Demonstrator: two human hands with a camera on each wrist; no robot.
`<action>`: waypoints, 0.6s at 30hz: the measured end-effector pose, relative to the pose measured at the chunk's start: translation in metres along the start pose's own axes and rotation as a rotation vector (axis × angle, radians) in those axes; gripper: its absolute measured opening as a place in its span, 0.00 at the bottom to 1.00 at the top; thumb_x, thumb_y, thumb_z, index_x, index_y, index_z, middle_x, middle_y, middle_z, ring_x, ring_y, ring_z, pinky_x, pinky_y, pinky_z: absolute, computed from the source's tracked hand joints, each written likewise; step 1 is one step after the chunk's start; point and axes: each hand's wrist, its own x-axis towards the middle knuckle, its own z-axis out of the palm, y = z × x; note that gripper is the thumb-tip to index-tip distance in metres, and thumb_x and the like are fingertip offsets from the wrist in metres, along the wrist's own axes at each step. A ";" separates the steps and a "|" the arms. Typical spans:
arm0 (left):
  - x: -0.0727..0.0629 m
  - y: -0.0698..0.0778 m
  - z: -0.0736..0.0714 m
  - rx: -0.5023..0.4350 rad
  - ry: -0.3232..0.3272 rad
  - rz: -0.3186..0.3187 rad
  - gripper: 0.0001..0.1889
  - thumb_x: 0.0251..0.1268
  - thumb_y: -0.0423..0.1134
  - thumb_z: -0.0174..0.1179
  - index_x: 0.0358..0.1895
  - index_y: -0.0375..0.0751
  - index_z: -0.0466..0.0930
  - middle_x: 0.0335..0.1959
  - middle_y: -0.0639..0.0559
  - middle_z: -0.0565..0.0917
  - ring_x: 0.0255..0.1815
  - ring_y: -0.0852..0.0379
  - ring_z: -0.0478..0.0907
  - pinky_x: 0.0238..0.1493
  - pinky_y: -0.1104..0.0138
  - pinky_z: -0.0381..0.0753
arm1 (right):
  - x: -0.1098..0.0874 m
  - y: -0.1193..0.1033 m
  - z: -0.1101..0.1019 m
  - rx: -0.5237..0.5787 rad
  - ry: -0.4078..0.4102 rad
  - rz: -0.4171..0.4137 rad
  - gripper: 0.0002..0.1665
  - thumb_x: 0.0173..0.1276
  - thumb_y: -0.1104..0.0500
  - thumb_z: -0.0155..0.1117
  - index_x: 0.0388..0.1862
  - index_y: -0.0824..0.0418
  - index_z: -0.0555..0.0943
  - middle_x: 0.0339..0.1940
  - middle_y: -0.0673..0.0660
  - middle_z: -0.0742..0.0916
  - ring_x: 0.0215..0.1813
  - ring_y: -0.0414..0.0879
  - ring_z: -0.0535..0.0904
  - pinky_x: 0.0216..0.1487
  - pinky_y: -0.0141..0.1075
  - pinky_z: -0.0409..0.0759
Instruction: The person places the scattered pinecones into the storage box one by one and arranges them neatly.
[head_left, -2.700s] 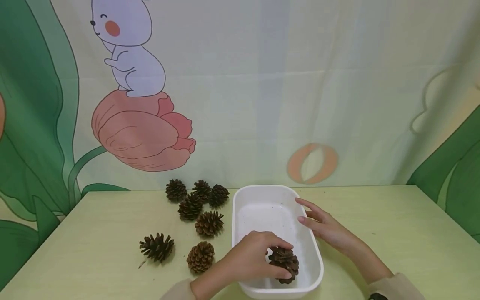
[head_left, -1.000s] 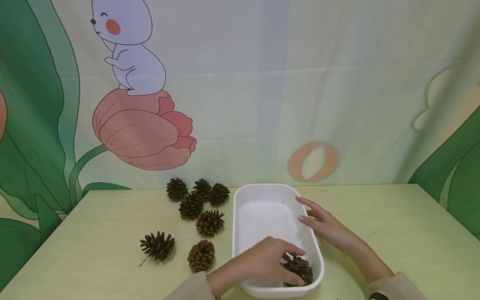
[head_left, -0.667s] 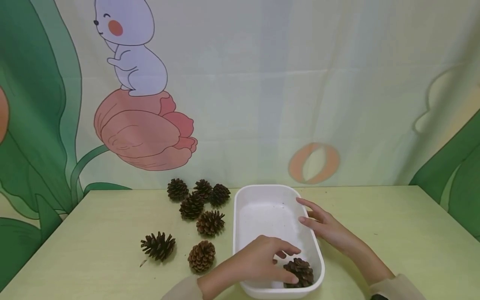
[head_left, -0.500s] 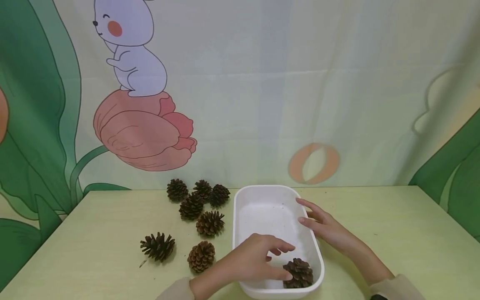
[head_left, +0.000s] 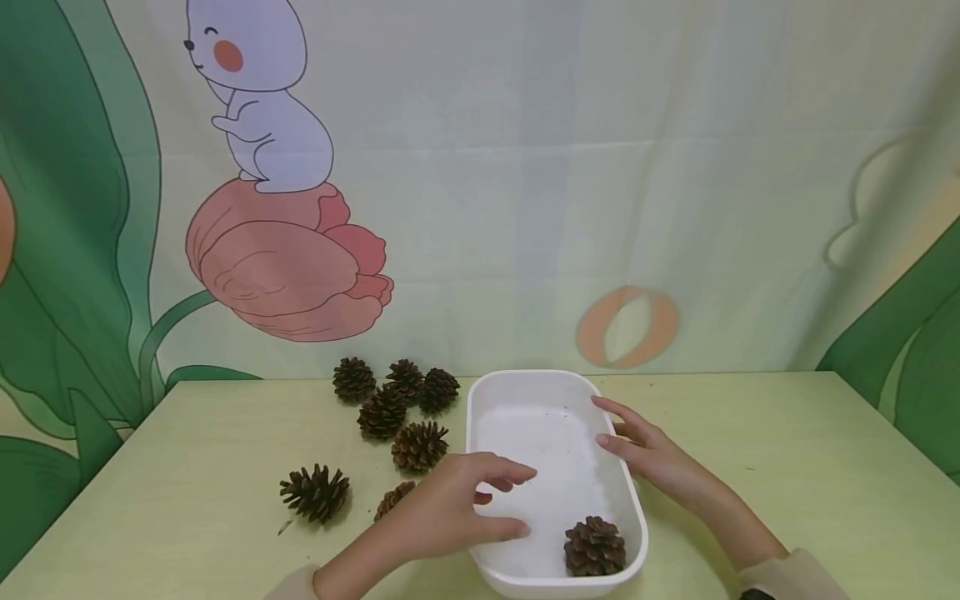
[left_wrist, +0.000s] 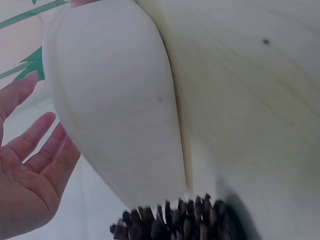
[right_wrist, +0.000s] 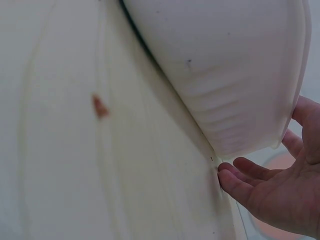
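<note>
A brown pine cone (head_left: 595,547) rests inside the white plastic tub (head_left: 558,582), at its near right corner. My left hand (head_left: 457,508) hovers over the tub's left rim, thumb and fingers spread apart and holding nothing. Partly hidden behind that hand is another pine cone (head_left: 393,498) on the table; in the left wrist view a pine cone (left_wrist: 175,222) shows just below the hand. My right hand (head_left: 663,458) holds the tub's right rim, with thumb and index finger over the edge and the other fingers on the outside, as the right wrist view shows.
Several pine cones (head_left: 382,412) stand in a loose cluster left of the tub. A single pine cone (head_left: 317,493) lies farther left on the pale green table (head_left: 195,467). Behind it hangs a printed cloth (head_left: 480,208).
My left hand lowered the pine cone into the tub's near right corner and let go. It has since moved left to the rim. The right hand has stayed in place.
</note>
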 end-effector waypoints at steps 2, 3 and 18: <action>-0.005 -0.002 -0.004 -0.013 0.024 -0.009 0.22 0.50 0.40 0.67 0.52 0.43 0.78 0.48 0.51 0.80 0.47 0.54 0.76 0.44 0.68 0.79 | 0.000 0.000 0.000 0.002 0.001 0.002 0.35 0.70 0.56 0.52 0.71 0.60 0.52 0.60 0.76 0.67 0.51 0.57 0.75 0.48 0.42 0.77; -0.008 -0.003 -0.006 -0.019 0.037 -0.018 0.22 0.50 0.40 0.68 0.52 0.43 0.78 0.48 0.52 0.80 0.47 0.54 0.76 0.44 0.69 0.79 | 0.000 0.000 0.000 0.004 0.002 0.004 0.35 0.70 0.55 0.52 0.71 0.60 0.52 0.60 0.75 0.67 0.51 0.56 0.75 0.48 0.42 0.77; -0.037 -0.019 -0.030 -0.027 0.146 -0.069 0.23 0.50 0.40 0.68 0.52 0.41 0.77 0.50 0.47 0.79 0.50 0.47 0.75 0.48 0.64 0.78 | 0.000 0.000 0.000 -0.011 0.011 0.018 0.35 0.69 0.54 0.52 0.71 0.58 0.53 0.59 0.74 0.68 0.51 0.55 0.75 0.49 0.42 0.76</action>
